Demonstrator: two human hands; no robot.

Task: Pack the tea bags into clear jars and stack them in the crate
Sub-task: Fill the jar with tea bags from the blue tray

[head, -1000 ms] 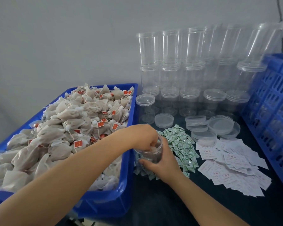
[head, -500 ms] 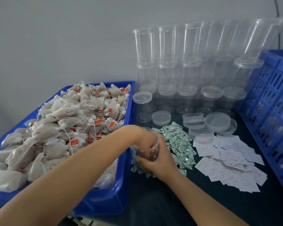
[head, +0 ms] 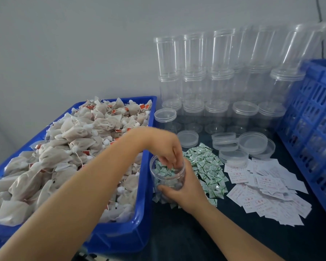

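- Since a second ago: left hand (head: 167, 147) has lifted out of the jar (head: 167, 173) mouth; the fingertips now sit at the rim instead of deep inside. Right hand and jar stay put.
- Left hand: above the jar opening, fingers curled downward into the mouth. Motion blur there, so I cannot tell whether they pinch anything.
- Right hand (head: 184, 191): wraps the jar's lower wall from the right side, fingers curled round its base.
- Jar: clear plastic cylinder, no lid, long axis near vertical, mouth up and tipped slightly toward the camera. Stands on the dark table (head: 177, 238), just right of the blue bin (head: 145, 213).
- Look: transparent wall, threaded rim; the green-white sachets (head: 205, 166) behind show through it. Contents unclear.
- Tea bags (head: 73, 147): beige mesh pouches with strings and red tags, heaped in the blue bin at left.
- Sachets spread around and right of the jar; white paper slips (head: 262, 189) further right.
- Loose lids (head: 252, 143) behind the slips; empty jars (head: 215, 72) stacked upright against the wall.
- Crate (head: 312, 119): blue lattice, at the right edge.
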